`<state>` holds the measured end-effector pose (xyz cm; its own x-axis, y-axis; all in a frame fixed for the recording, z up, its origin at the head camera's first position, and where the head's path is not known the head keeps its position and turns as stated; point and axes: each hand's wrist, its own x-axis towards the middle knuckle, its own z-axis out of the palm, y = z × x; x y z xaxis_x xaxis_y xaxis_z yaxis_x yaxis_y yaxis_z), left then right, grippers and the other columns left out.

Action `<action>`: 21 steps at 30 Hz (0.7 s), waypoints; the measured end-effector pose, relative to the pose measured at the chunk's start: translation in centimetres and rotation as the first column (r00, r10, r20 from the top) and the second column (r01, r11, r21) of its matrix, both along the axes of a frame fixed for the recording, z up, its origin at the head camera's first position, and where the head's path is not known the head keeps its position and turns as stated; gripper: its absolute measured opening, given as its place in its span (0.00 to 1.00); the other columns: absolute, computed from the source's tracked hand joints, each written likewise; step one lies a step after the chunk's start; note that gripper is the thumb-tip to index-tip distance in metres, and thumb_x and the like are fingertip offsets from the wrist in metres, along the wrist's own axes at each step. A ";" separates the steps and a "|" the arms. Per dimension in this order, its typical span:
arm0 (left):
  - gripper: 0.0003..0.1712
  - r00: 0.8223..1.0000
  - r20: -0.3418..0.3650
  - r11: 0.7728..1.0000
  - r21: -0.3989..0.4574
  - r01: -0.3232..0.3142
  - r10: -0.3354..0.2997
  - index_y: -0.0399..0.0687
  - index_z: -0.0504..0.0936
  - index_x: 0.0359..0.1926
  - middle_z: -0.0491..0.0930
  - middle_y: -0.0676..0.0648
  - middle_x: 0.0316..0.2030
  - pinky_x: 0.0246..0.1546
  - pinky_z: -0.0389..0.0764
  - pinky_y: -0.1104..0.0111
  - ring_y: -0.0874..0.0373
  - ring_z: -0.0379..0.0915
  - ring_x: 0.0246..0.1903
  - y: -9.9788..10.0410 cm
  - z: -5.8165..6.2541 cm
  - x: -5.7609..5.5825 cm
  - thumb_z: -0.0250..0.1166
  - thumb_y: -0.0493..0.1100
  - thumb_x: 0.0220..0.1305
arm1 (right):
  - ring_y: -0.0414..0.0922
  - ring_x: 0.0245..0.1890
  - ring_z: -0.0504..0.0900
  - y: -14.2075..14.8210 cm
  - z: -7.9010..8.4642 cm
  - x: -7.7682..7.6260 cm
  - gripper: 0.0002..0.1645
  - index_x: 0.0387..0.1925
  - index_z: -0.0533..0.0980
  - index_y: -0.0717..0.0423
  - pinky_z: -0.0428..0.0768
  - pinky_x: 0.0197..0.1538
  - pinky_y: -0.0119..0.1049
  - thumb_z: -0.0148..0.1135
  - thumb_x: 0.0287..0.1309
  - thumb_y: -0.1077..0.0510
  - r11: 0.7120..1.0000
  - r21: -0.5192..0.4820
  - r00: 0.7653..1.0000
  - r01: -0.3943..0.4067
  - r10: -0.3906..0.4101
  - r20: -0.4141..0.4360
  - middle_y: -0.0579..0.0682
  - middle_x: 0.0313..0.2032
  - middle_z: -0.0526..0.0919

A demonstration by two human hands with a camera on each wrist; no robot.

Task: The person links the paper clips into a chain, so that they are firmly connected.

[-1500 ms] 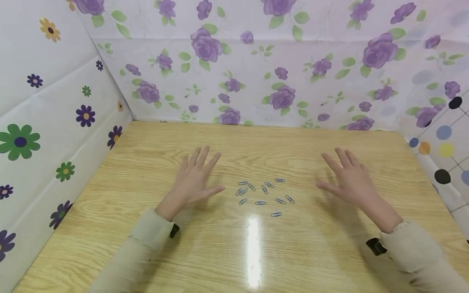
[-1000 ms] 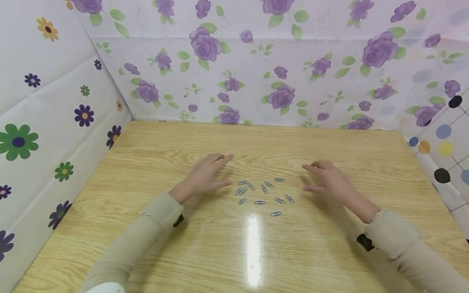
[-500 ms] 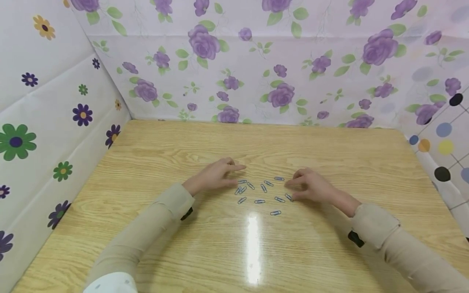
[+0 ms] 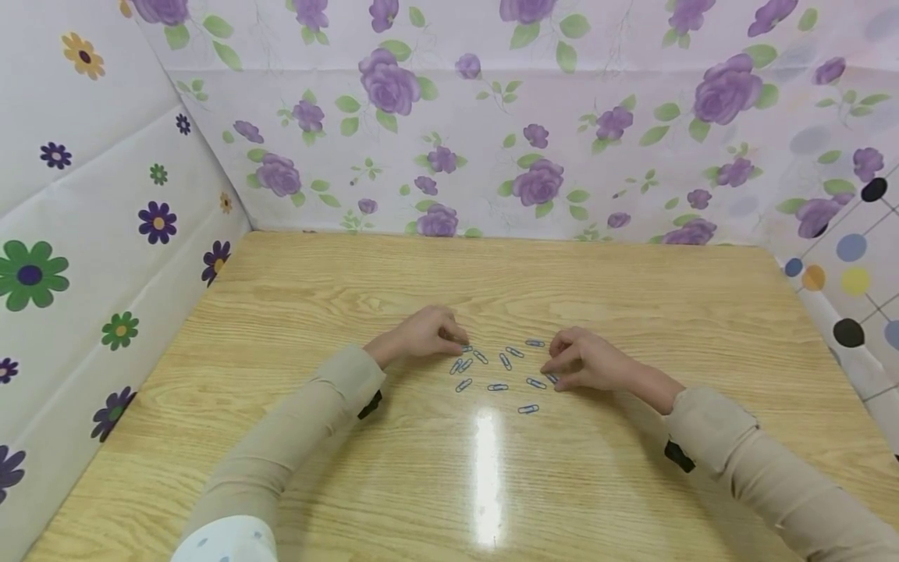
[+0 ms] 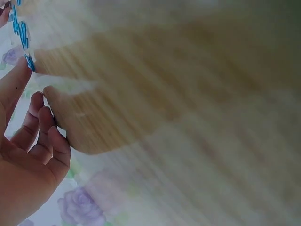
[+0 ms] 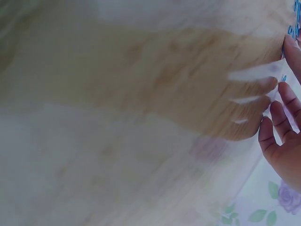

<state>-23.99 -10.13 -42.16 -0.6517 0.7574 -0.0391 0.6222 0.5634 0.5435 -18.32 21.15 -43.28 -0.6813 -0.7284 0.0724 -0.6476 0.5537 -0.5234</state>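
Several blue paper clips lie scattered on the wooden table. My left hand is at the far left clip, its thumb and forefinger pinching it close to the tabletop. Part of that clip is hidden by the fingertips. On the other side, my right hand has thumb and forefinger at the two ends of a slanted clip. In the left wrist view, blue clips show at a fingertip, with the remaining fingers loosely bent. The right wrist view has the clips at its right edge.
The glossy wooden tabletop carries a bright light reflection. Behind it hangs a cloth with purple roses. A flower-print sheet borders the left side, and a dotted sheet the right.
Both hands have come inward and down from wide-spread positions to the clips. Their fingers have curled from splayed to thumb-and-forefinger grips. The loose clips lie as before.
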 end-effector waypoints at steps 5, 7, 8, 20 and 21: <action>0.03 0.998 0.049 0.998 0.027 -0.049 0.048 0.44 0.85 0.29 0.76 0.53 0.26 0.32 0.72 0.73 0.62 0.69 0.28 0.2 0.0 0.1 0.69 0.38 0.51 | 0.41 0.39 0.70 -0.1 0.0 0.0 0.16 0.36 0.84 0.50 0.71 0.43 0.39 0.72 0.40 0.55 1.000 -0.006 1.000 0.007 -0.007 0.017 0.41 0.36 0.75; 0.02 0.997 0.058 0.998 0.020 -0.054 0.052 0.44 0.83 0.25 0.76 0.53 0.25 0.31 0.72 0.73 0.62 0.69 0.27 0.2 0.0 0.1 0.68 0.37 0.51 | 0.40 0.38 0.72 -0.1 0.0 -0.1 0.15 0.36 0.83 0.50 0.72 0.43 0.38 0.72 0.41 0.55 1.000 -0.006 0.999 0.002 -0.001 0.032 0.40 0.36 0.76; 0.04 0.997 0.058 0.999 0.009 -0.051 0.050 0.44 0.82 0.24 0.76 0.53 0.24 0.30 0.72 0.73 0.62 0.69 0.26 0.3 0.0 0.1 0.68 0.36 0.52 | 0.39 0.37 0.72 -0.1 0.1 -0.1 0.15 0.36 0.83 0.51 0.72 0.42 0.37 0.71 0.41 0.56 1.000 -0.009 0.999 -0.003 0.003 0.044 0.39 0.35 0.77; 0.04 0.994 0.086 0.998 -0.015 -0.061 0.062 0.43 0.77 0.27 0.75 0.51 0.26 0.33 0.72 0.72 0.61 0.68 0.28 0.3 0.9 0.6 0.60 0.34 0.59 | 0.35 0.24 0.73 -0.5 0.7 0.4 0.03 0.27 0.80 0.53 0.73 0.30 0.30 0.67 0.48 0.62 0.998 -0.034 0.974 0.046 -0.037 0.225 0.38 0.23 0.78; 0.04 0.994 0.084 0.998 0.009 -0.064 0.063 0.43 0.77 0.27 0.75 0.51 0.25 0.33 0.72 0.72 0.60 0.69 0.28 0.2 1.0 0.7 0.61 0.34 0.58 | 0.35 0.25 0.73 -0.5 0.7 0.4 0.03 0.26 0.79 0.53 0.74 0.31 0.30 0.67 0.48 0.62 0.998 -0.043 0.973 0.045 -0.034 0.229 0.39 0.23 0.78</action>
